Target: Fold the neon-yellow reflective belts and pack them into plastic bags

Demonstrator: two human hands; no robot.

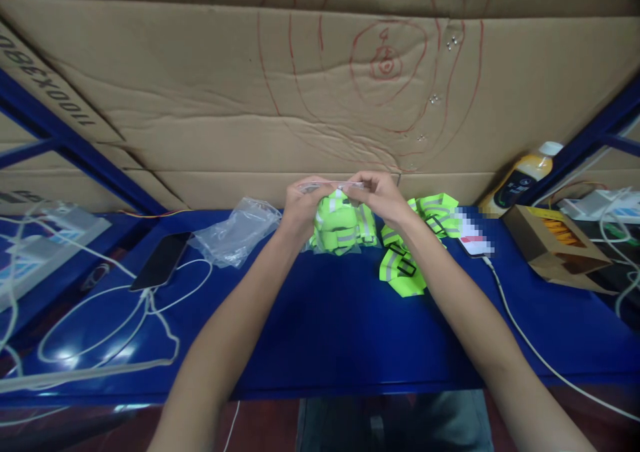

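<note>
Both my hands pinch the top edge of a clear plastic bag (345, 245) that has a bundle of neon yellow-green reflective straps (337, 222) inside. My left hand (306, 202) grips the left part of the bag's mouth. On the other side, my right hand (381, 195) is closed on the right part of it. Close to my right forearm lie loose yellow-green reflective straps (403, 272) with grey stripes and black buckles. Left of my left hand rests a crumpled clear plastic bag (240, 232).
The blue table (320, 339) backs onto a cardboard wall (200, 72) with red rings drawn on it. At left are a dark phone (163, 259) and tangled white cables. A second phone (474, 235), a juice bottle (523, 179) and an open cardboard box (555, 245) stand right.
</note>
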